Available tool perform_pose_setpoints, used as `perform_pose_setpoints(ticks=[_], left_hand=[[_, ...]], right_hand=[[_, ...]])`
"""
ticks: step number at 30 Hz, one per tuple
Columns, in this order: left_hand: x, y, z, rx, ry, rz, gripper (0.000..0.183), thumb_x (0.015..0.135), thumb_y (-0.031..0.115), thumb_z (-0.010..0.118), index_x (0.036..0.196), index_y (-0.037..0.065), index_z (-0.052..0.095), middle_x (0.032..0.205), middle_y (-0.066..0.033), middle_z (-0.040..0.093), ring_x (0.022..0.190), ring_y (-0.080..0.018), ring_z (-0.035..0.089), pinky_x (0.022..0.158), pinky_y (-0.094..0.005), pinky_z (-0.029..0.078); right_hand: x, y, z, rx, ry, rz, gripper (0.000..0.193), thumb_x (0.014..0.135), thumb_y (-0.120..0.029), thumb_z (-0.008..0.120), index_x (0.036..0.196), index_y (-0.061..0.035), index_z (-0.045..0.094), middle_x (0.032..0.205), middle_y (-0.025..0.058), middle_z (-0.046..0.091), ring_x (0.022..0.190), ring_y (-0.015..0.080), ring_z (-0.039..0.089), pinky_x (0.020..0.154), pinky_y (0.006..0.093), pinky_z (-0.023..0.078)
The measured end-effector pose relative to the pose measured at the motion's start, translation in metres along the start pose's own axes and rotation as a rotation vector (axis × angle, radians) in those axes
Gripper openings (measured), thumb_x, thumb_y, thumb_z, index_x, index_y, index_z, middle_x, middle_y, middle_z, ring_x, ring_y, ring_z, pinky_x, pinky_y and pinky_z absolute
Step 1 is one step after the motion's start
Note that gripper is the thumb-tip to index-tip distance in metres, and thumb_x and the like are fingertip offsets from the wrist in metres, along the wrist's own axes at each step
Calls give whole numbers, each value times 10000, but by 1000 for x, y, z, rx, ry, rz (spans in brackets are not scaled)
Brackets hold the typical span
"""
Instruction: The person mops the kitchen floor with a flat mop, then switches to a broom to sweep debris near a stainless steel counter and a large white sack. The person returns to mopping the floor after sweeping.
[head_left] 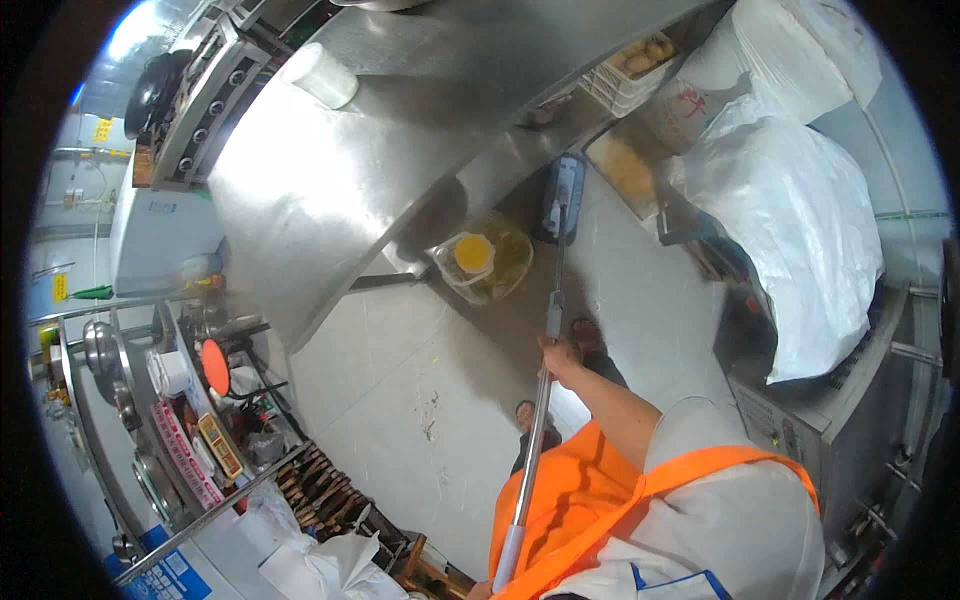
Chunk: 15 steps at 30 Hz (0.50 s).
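A flat mop (540,410) slants through the middle of the head view, its long metal pole running from the lower edge up to a grey-blue rectangular head (566,190). That mop head lies on the floor by the steel table's edge. My right hand (562,360) is wrapped round the pole at its grey middle grip. At the lower edge, my left hand (482,592) shows only in part, closed near the grey end of the handle. Left of the mop head stands a big clear plastic jug (480,262) with a yellow cap, partly beneath the table.
A steel worktable (330,200) with a white cylinder (322,76) on it fills the upper left. White plastic sheeting (790,230) drapes over things at right, near a crate of potatoes (632,68). Shelves (180,420) hold pans and boxes at left. My feet stand on the tiled floor (370,390).
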<state>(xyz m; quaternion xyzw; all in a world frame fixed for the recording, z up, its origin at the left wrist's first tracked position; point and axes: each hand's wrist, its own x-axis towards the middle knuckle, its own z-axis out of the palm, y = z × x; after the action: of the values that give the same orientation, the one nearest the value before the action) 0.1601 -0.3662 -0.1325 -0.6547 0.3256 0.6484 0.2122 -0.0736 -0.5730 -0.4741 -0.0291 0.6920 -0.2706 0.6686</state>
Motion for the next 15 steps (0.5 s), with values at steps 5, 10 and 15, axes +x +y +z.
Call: perform_pose_setpoints(ticks=[5, 10, 15], left_hand=[[-45, 0, -33, -262, -166, 25, 446, 871, 256, 626, 1209, 12, 468, 832, -92, 629, 716, -202, 619, 625, -346, 505], [-32, 43, -23, -469, -232, 69, 498, 875, 260, 636, 1263, 11, 448, 835, -56, 619, 701, -152, 607, 612, -310, 502], [-28, 60, -3, -623, -144, 111, 537, 877, 262, 643, 1304, 12, 433, 834, -26, 607, 684, -112, 594, 597, -280, 498]], right_hand=[[-54, -15, 16, 90, 87, -43, 280, 850, -132, 568, 1034, 26, 428, 674, 130, 531, 495, 245, 596, 401, 397, 491], [-4, -49, -20, -315, 227, -116, 173, 813, -69, 557, 942, 31, 500, 615, 154, 550, 446, 281, 569, 389, 428, 477], [37, 0, -9, -988, 276, -227, 150, 835, -120, 567, 912, -5, 627, 751, 156, 649, 619, 284, 597, 526, 433, 470]])
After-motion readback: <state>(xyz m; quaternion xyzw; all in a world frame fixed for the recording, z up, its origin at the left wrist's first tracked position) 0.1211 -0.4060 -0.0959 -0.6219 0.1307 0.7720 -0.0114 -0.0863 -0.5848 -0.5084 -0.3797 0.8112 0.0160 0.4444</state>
